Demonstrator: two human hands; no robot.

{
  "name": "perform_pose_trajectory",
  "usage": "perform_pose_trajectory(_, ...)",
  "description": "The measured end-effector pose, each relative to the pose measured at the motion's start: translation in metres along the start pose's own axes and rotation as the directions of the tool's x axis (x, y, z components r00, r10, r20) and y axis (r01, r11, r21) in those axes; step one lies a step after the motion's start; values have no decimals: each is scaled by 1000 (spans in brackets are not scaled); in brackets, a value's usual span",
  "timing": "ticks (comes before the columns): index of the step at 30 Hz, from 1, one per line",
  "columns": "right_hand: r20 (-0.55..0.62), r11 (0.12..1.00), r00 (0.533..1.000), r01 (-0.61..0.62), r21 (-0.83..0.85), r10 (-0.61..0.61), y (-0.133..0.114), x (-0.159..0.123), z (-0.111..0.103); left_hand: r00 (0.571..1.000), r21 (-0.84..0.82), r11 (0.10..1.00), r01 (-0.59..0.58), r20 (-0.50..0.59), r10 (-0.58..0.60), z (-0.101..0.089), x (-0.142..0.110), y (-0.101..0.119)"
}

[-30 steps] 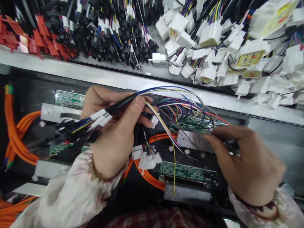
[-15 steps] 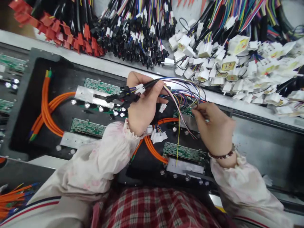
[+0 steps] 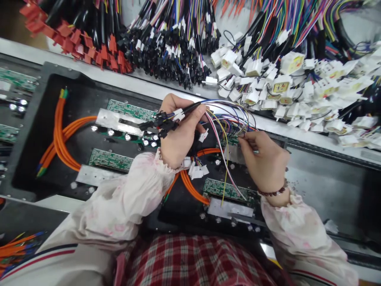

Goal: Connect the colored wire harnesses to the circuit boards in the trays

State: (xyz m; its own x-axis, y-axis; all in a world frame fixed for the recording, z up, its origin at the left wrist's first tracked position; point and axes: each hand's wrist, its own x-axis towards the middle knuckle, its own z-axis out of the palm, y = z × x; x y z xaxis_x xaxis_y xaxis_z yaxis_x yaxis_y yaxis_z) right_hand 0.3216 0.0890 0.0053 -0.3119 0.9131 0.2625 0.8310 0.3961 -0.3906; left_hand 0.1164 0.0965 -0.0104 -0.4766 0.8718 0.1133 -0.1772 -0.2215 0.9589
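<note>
My left hand (image 3: 181, 127) is closed around a wire harness (image 3: 193, 107) in a black sleeve, above the black housing (image 3: 98, 91). Small black and white plugs (image 3: 163, 121) stick out from it to the left. To the right, its coloured wires fan out in an arc, and pink, white and yellow loose wires (image 3: 222, 159) hang down over a circuit board (image 3: 229, 190). The thumb and forefinger of my right hand (image 3: 262, 159) pinch together at the ends of several arcing wires (image 3: 244, 127). White connectors (image 3: 198, 171) lie below my left hand.
Orange cables (image 3: 59, 135) loop at the left of the housing, beside metal plates (image 3: 119, 121). Along the far edge lie bundles with red connectors (image 3: 104, 55), black plugs (image 3: 178, 59) and white connectors (image 3: 285, 85). More orange cables (image 3: 18, 250) lie at lower left.
The pink and white wires now hang lower, beside the yellow one. My right hand has shifted slightly left, still pinching wires; my left hand keeps its hold on the harness.
</note>
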Motion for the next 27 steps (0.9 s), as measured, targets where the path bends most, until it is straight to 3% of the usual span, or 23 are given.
perform_pose_trajectory(6,36,1000,999,9,17,-10,1,-2,-3,1000,10,1000,-28,9,28,0,0,0)
perform_pose_trajectory(10,-4,1000,1000,3,7,-3,-16,-4,-11,999,-1,999,-40,33,40,0,0,-1)
perform_pose_trajectory(14,229,996,970,73,49,-83,-27,-7,-24,999,8,999,-32,2,32,0,0,-3)
perform_pose_trajectory(16,264,998,963,37,60,-51,-18,-12,-36,1000,26,1000,-8,-6,8,0,-1,-2)
perform_pose_trajectory(19,197,994,978,-54,-92,71,6,-23,-56,1000,12,1000,6,6,-6,2,-2,-1)
perform_pose_trajectory(22,10,975,994,-101,-198,105,21,-29,-66,999,5,999,36,11,-36,4,-3,1)
perform_pose_trajectory(25,-136,985,988,-89,-148,68,23,-28,-57,997,15,997,73,-21,-72,5,-3,3)
perform_pose_trajectory(27,-103,990,992,-85,-116,73,25,-26,-47,996,18,997,79,-28,-79,5,-3,4)
